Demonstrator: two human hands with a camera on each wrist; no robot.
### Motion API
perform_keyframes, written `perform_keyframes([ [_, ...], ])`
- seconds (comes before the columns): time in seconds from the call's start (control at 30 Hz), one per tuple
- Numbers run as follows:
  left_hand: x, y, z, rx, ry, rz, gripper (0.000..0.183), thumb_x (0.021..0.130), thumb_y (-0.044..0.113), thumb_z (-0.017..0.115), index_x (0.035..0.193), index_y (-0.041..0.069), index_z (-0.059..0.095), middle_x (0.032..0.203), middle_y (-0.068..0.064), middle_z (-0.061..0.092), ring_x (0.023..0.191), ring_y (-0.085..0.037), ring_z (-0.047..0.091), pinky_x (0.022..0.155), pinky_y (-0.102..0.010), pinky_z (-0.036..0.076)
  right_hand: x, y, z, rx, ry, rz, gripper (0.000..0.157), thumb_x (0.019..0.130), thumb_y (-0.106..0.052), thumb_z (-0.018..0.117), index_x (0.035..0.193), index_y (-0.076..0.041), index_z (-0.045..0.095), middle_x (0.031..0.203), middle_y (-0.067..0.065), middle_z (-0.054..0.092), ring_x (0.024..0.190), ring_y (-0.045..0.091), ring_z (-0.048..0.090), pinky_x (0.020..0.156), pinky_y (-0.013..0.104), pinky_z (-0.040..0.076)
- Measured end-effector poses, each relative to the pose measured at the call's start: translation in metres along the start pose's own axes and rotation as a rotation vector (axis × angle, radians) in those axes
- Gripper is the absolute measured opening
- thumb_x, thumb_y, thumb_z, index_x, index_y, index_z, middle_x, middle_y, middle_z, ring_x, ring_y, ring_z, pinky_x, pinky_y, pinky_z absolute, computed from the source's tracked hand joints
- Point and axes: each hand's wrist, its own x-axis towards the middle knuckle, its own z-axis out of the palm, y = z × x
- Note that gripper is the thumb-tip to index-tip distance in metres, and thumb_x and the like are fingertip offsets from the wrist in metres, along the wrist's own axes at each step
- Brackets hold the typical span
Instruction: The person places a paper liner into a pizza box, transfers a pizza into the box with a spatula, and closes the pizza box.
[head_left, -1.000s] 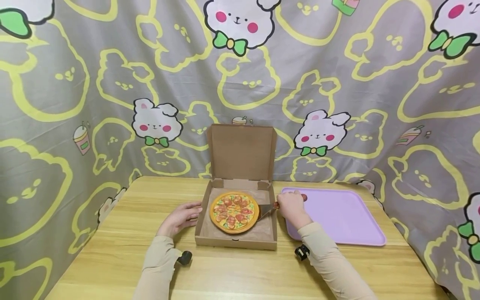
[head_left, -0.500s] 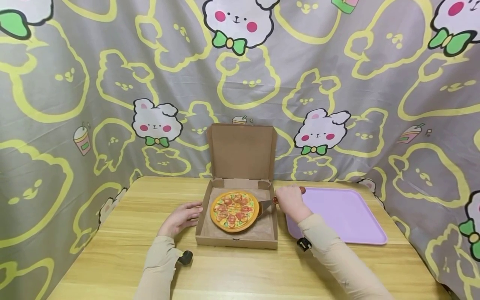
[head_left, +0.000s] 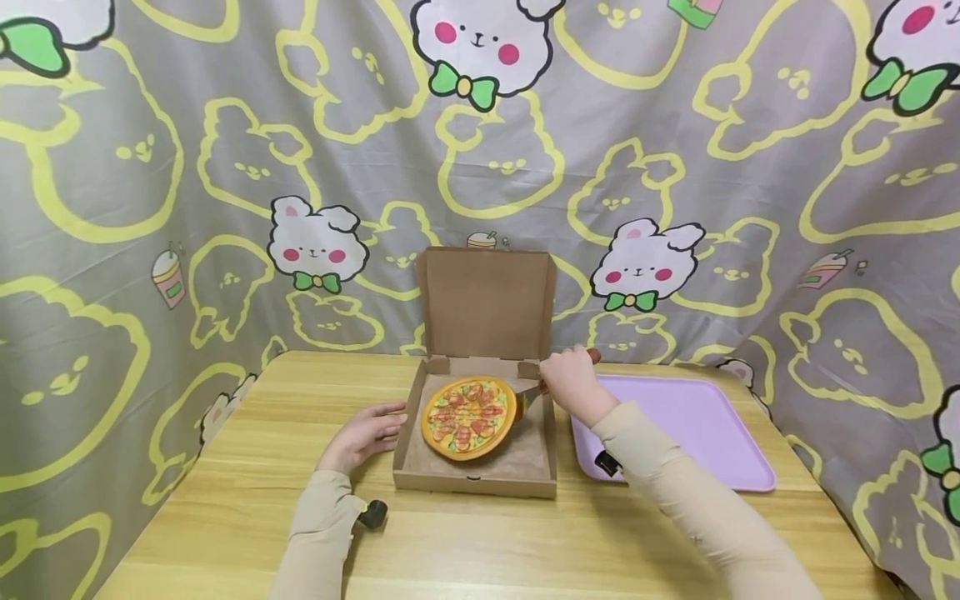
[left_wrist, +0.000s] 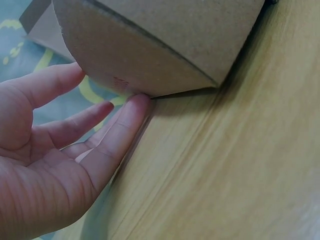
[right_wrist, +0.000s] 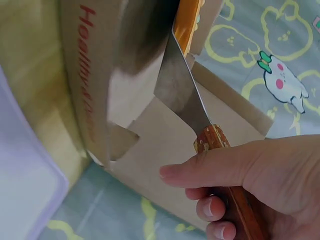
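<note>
My right hand (head_left: 572,383) grips the wooden handle (right_wrist: 242,207) of a metal pizza server (right_wrist: 182,90). Its blade reaches under the right edge of a round toy pizza (head_left: 463,418), whose right side is tilted up. The pizza is inside a brown cardboard pizza box (head_left: 474,483) with its lid (head_left: 487,304) raised. At the box's left side my left hand (head_left: 366,437) has its fingers extended; in the left wrist view the fingertips (left_wrist: 137,102) touch the lower edge of the cardboard wall. Most of the blade is hidden beneath the pizza in the head view.
A light purple tray (head_left: 697,417) lies right of the box, partly behind my right forearm. The wooden table (head_left: 450,550) carries everything. A grey curtain (head_left: 510,167) with rabbit prints hangs behind and at both sides.
My right hand has moved up and to the left with the server. The pizza's right side has risen with the blade. My left hand has stayed by the box.
</note>
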Motion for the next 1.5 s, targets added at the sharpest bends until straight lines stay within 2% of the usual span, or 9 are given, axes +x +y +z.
perform_keyframes([
  [0.13, 0.000, 0.001, 0.002, -0.014, 0.007, -0.006, 0.060, 0.097, 0.020, 0.059, 0.147, -0.004, 0.035, 0.141, -0.028, 0.048, 0.098, -0.013, 0.065, 0.088, -0.033, 0.055, 0.005, 0.001, -0.008, -0.014, 0.043, -0.024, 0.011, 0.071, -0.008, 0.076, 0.065, -0.014, 0.069, 0.066, 0.004, 0.070, 0.058, 0.024, 0.063, 0.059, 0.037, 0.042],
  [0.4, 0.003, 0.003, 0.004, -0.025, 0.018, -0.010, 0.061, 0.097, 0.018, 0.060, 0.147, -0.003, 0.034, 0.137, -0.024, 0.053, 0.096, -0.011, 0.064, 0.082, -0.029, 0.055, 0.011, 0.003, -0.025, -0.050, 0.048, -0.037, 0.013, 0.072, -0.005, 0.072, 0.065, -0.015, 0.069, 0.066, 0.003, 0.070, 0.058, 0.023, 0.064, 0.057, 0.035, 0.042],
  [0.6, 0.002, 0.004, 0.005, -0.019, 0.005, -0.006, 0.062, 0.097, 0.019, 0.059, 0.148, -0.003, 0.033, 0.138, -0.026, 0.051, 0.098, -0.012, 0.064, 0.081, -0.028, 0.055, 0.010, 0.011, -0.032, -0.060, -0.011, -0.022, 0.012, 0.073, -0.007, 0.073, 0.065, -0.014, 0.069, 0.067, 0.004, 0.070, 0.059, 0.022, 0.065, 0.059, 0.035, 0.043],
  [0.8, 0.001, 0.003, 0.004, -0.032, -0.003, 0.003, 0.062, 0.097, 0.018, 0.059, 0.148, -0.005, 0.032, 0.137, -0.027, 0.052, 0.099, -0.012, 0.065, 0.082, -0.030, 0.055, 0.002, 0.024, -0.030, -0.039, -0.047, -0.023, 0.014, 0.071, -0.002, 0.074, 0.064, -0.013, 0.067, 0.066, 0.006, 0.069, 0.058, 0.024, 0.064, 0.059, 0.036, 0.043],
  [1.1, -0.001, 0.001, 0.003, -0.041, 0.021, -0.009, 0.058, 0.097, 0.016, 0.058, 0.146, -0.004, 0.035, 0.139, -0.026, 0.051, 0.098, -0.012, 0.065, 0.085, -0.032, 0.056, -0.012, 0.043, -0.023, -0.003, -0.141, -0.025, 0.015, 0.066, -0.009, 0.081, 0.066, -0.014, 0.066, 0.069, 0.005, 0.069, 0.063, 0.024, 0.065, 0.062, 0.038, 0.047],
  [1.33, 0.000, 0.001, 0.001, -0.028, 0.004, 0.004, 0.058, 0.098, 0.016, 0.056, 0.147, -0.005, 0.033, 0.136, -0.025, 0.054, 0.097, -0.011, 0.064, 0.083, -0.030, 0.055, -0.028, 0.055, -0.020, 0.017, -0.095, -0.015, 0.020, 0.064, -0.008, 0.082, 0.063, -0.015, 0.063, 0.066, 0.004, 0.067, 0.062, 0.024, 0.064, 0.057, 0.037, 0.042],
  [1.5, 0.000, 0.000, 0.000, -0.027, 0.003, 0.003, 0.057, 0.099, 0.016, 0.055, 0.147, -0.005, 0.033, 0.141, -0.029, 0.048, 0.098, -0.012, 0.064, 0.085, -0.032, 0.055, -0.035, 0.063, -0.021, 0.004, -0.083, -0.005, 0.022, 0.064, -0.009, 0.083, 0.061, -0.015, 0.062, 0.063, 0.006, 0.065, 0.061, 0.025, 0.062, 0.057, 0.037, 0.042],
])
